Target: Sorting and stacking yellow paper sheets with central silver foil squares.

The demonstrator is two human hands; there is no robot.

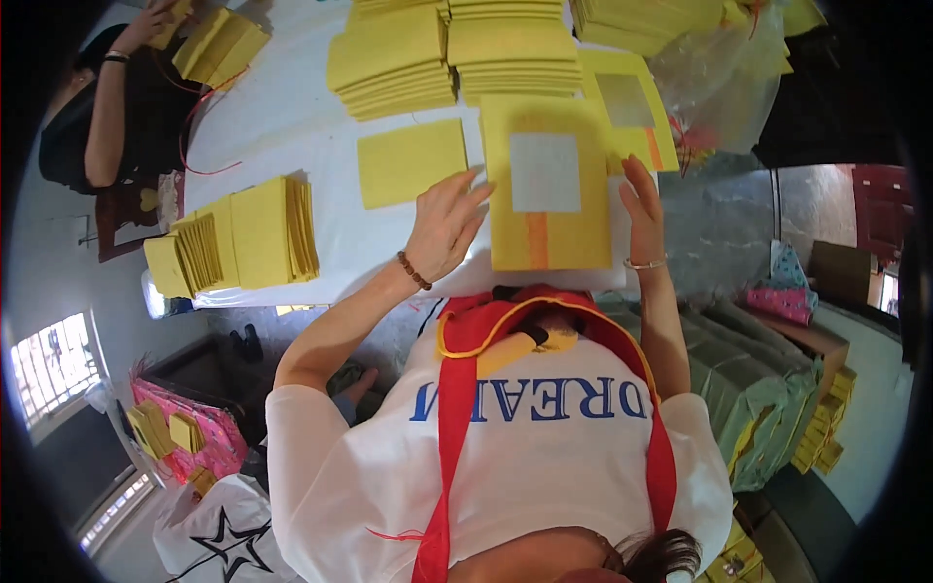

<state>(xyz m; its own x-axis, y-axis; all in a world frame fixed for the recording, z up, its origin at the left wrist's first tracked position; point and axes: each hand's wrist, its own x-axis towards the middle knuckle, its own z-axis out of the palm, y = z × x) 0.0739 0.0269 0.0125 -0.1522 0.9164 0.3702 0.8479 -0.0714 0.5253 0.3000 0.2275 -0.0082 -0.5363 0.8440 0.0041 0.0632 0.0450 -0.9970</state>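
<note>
A yellow paper stack [581, 238] with a silvery square and an orange strip on its top sheet lies in front of me at the table's near edge. My left hand [449, 223] is at its left side, fingers stretched out and fingertips at the paper's edge. On the other side my right hand [643, 209] is raised, fingers extended and thumb apart, close beside the right edge. Neither hand grips anything. Left of the stack a plain yellow folded bundle [413, 163] lies flat. Behind my right hand is another yellow sheet [663, 124] with the same square and strip.
Tall piles of folded yellow paper [389, 63] stand along the back of the white table [292, 146]. More folded bundles [258, 238] lean at the left. A clear plastic bag [724, 83] sits at the far right. A co-worker's arm [105, 136] handles yellow paper at the upper left.
</note>
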